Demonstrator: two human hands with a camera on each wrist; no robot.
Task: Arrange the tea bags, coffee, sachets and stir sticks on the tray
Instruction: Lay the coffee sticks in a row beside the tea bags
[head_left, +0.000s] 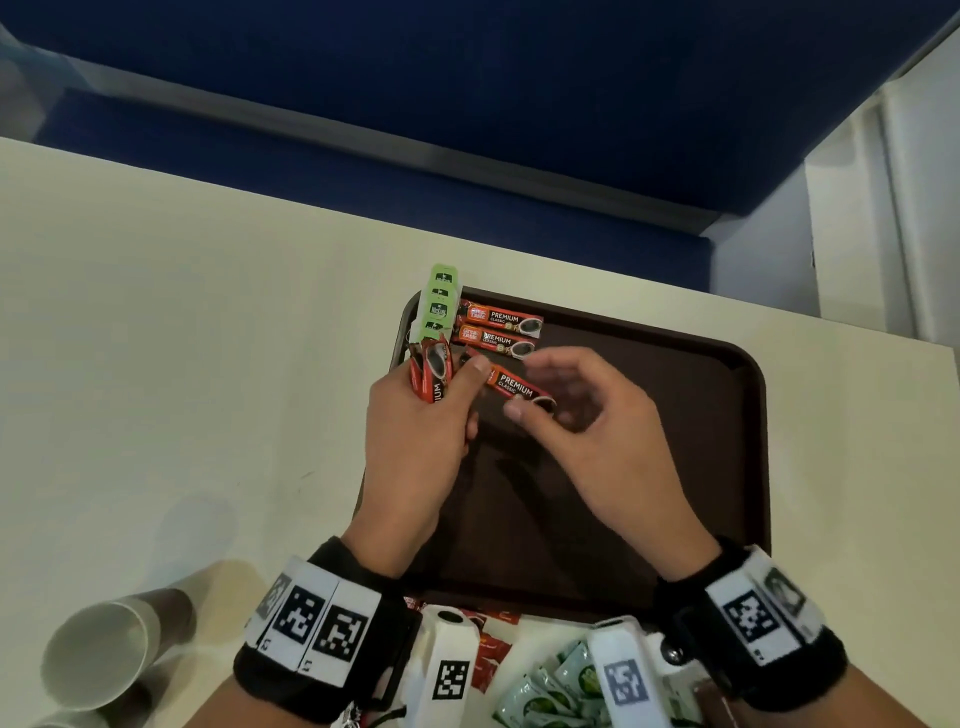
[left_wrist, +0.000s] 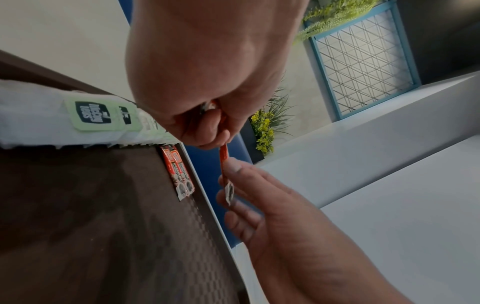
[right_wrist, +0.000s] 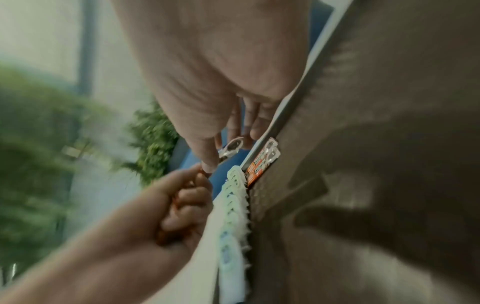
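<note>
A brown tray (head_left: 649, 467) lies on the table. A row of tea bags (head_left: 440, 304) with green tags lines its far left corner, also in the left wrist view (left_wrist: 88, 115). Beside them lie two orange coffee sachets (head_left: 498, 327). My left hand (head_left: 447, 384) grips a bundle of coffee sachets (head_left: 431, 376), and its thumb holds one end of a single sachet (head_left: 519, 387). My right hand (head_left: 540, 397) pinches that sachet's other end just above the tray. In the left wrist view the single sachet (left_wrist: 224, 156) spans both hands.
Paper cups (head_left: 98, 654) lie at the table's front left. Red sachets (head_left: 488, 654) and green sachets (head_left: 550, 686) are piled on the table in front of the tray's near edge. A blue seat (head_left: 467, 130) runs beyond the far table edge.
</note>
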